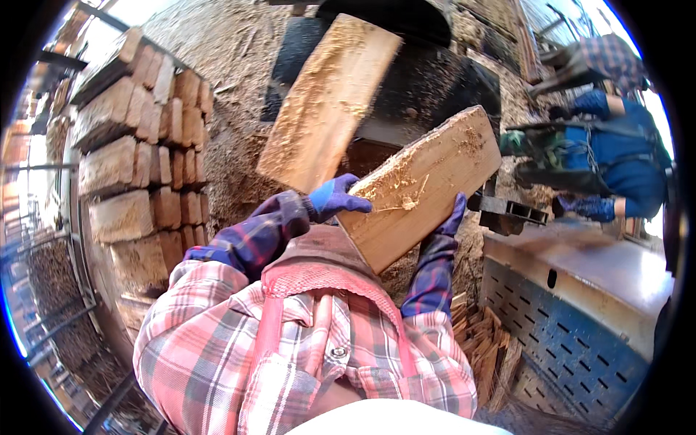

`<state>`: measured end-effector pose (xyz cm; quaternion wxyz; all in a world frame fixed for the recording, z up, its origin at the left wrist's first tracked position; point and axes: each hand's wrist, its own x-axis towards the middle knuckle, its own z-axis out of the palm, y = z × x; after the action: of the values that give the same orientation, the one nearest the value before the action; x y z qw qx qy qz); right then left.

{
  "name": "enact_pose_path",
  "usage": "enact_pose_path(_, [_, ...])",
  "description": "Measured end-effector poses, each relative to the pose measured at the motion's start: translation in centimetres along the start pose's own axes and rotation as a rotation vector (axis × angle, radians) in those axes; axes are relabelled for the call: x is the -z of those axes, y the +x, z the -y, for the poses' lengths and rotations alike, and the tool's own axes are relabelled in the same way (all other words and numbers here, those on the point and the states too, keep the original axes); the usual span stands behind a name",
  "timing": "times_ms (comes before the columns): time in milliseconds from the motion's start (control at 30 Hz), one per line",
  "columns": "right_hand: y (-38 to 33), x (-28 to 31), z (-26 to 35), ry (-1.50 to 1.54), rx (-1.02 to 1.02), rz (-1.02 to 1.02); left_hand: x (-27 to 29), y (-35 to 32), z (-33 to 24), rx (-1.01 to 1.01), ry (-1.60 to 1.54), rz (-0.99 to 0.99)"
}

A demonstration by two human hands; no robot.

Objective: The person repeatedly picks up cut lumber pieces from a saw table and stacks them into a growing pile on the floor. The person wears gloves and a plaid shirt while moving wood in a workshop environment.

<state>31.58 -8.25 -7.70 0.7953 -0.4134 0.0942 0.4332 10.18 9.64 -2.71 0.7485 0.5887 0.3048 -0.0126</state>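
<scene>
A short, wide wooden plank is held tilted in front of my chest, with loose sawdust and shavings on its upper face. My left hand, in a purple-blue glove, grips its left edge, thumb on top. Along the opposite edge my right hand is closed round the board, with most of its fingers hidden beneath. A second plank, thickly strewn with sawdust, lies just beyond, slanting across a dark machine.
Stacked wooden blocks rise on the left. A co-worker in blue stands at the right, near another person in a checked shirt. A blue slotted metal panel is at lower right, beside wood scraps. Sawdust covers the ground.
</scene>
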Motion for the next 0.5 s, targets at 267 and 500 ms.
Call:
enact_pose_path(267, [15.4, -13.0, -5.6, -0.277, 0.393, 0.248, 11.8, -6.7, -2.3, -0.349, -0.503, -0.447])
enact_pose_path(500, [13.9, -21.2, -10.5, -0.372, 0.078, 0.375, 14.6, -2.0, 11.8, -0.563, -1.204, -0.359])
